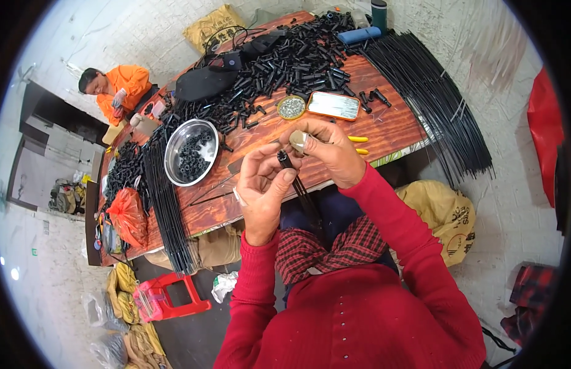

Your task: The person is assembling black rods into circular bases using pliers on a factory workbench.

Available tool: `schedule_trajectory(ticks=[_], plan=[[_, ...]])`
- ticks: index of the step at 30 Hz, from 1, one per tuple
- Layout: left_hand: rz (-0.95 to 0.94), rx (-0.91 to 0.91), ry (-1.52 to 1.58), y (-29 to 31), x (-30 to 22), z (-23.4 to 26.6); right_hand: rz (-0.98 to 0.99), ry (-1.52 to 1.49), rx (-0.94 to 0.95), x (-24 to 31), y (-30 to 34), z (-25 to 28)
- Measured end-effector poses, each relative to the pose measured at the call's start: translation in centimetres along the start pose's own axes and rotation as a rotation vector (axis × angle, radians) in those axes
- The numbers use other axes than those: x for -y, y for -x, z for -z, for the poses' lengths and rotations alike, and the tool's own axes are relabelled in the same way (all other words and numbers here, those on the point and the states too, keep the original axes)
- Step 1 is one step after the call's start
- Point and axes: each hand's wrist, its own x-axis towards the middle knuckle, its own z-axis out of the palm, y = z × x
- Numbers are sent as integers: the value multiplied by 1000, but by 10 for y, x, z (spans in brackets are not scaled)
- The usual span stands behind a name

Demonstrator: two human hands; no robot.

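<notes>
In front of my chest, my left hand (264,184) is closed round the upper end of a thin black rod assembly (305,200). Its thicker black tip rises between thumb and fingers, while the shaft slants down toward my lap. Just above that tip, my right hand (328,147) is pinched, with a small round brownish piece (298,139) at its fingertips; I cannot tell what it is. Pale tape shows on my right thumb. Past my hands lie a round tin of small metal parts (291,107) and a white-lined rectangular tin (333,106) holding fine pins or wires.
Yellow-handled pliers (358,145) lie beside my right hand on the wooden table (384,132). A steel bowl (170,161) holds black rings. Around are heaped black fittings (285,61), bundled black rods (430,98), a red bag (128,216), a red stool (186,312) and a person in orange (130,83).
</notes>
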Motion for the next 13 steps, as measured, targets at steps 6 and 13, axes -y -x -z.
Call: schedule_trajectory(ticks=[6,13], plan=[[131,-14,20,-2,-2,13,179,465,-153,8,8,-2],[115,20,58,-4,-3,8,-10,411,68,18,18,3]])
